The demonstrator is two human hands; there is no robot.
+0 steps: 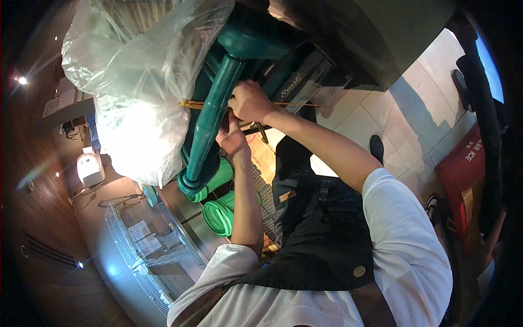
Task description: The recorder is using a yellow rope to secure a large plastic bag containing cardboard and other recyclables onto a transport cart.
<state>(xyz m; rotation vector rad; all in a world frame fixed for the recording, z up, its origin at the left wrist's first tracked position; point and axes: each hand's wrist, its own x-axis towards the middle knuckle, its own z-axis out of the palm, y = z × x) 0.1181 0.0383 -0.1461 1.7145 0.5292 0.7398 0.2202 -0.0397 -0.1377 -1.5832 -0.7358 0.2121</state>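
Observation:
A large translucent plastic bag point(139, 94) bulges beside a green tubular handle point(212, 110). Yellow-brown cord point(191, 105) gathers the bag near its middle and passes behind the handle. My right hand point(250, 101) is closed just right of the handle, where a thin strand of the cord runs off to the right past the wrist. Just below it my left hand point(233, 137) has its thumb raised and its fingertips partly behind the handle. What the fingers of either hand hold is hidden or too small to tell.
Green plastic buckets point(218, 216) lie below the handle. A dark cabinet point(367, 36) is at the upper right, over a tiled floor point(392, 135). A red container point(463, 175) stands at the right, near people's legs and shoes. A wire rack point(137, 261) is at the lower left.

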